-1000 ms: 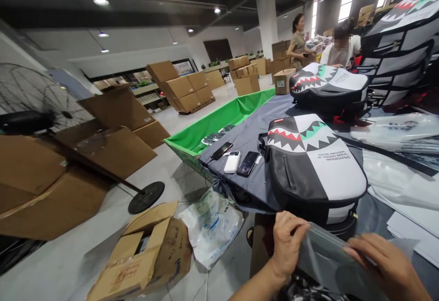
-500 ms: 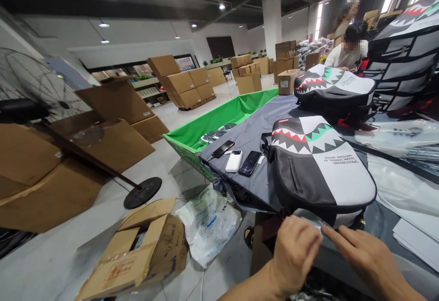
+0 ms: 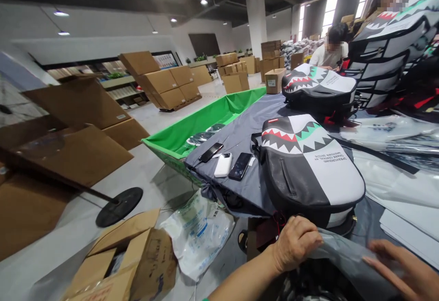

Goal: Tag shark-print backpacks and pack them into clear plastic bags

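My left hand is closed on the rim of a clear plastic bag, just in front of the table edge. Across from it my right hand, a little blurred, pinches the other side of the rim, so the film stretches between both hands. Dark contents below the rim are too unclear to name. Right behind my hands a black and white backpack with a red and green shark-mouth print lies on the grey-covered table.
Two phones and a white power bank lie left of the backpack. More backpacks are stacked at right, near a seated person. A green-lined bin, an opened carton and a fan base stand to the left.
My right hand has moved right, away from the left, drawing the bag's rim wider between them. The view has turned slightly right.
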